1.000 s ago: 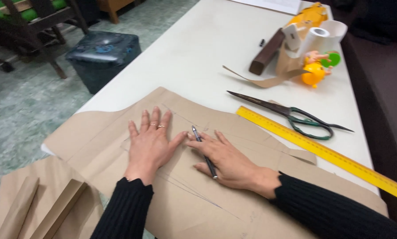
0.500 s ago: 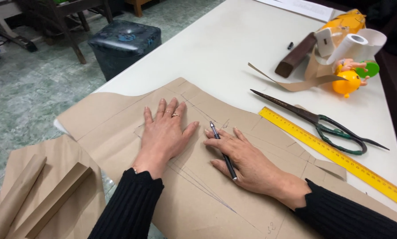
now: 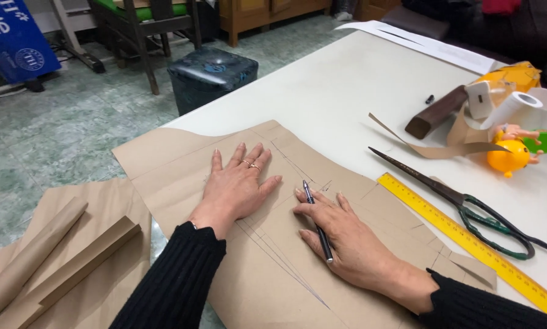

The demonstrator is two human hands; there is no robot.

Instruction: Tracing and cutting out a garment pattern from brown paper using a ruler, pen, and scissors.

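Both hands are lying spread flat on a brown paper pattern on the white table. The left hand is pressing down with an empty grip. The right hand is trapping a pencil between its fingers.

Greenish tiled floor; dark bin beside white table; wooden chair.

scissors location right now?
Head view, right side: the scissors lie on the white table, beside the yellow ruler, just past the right hand.
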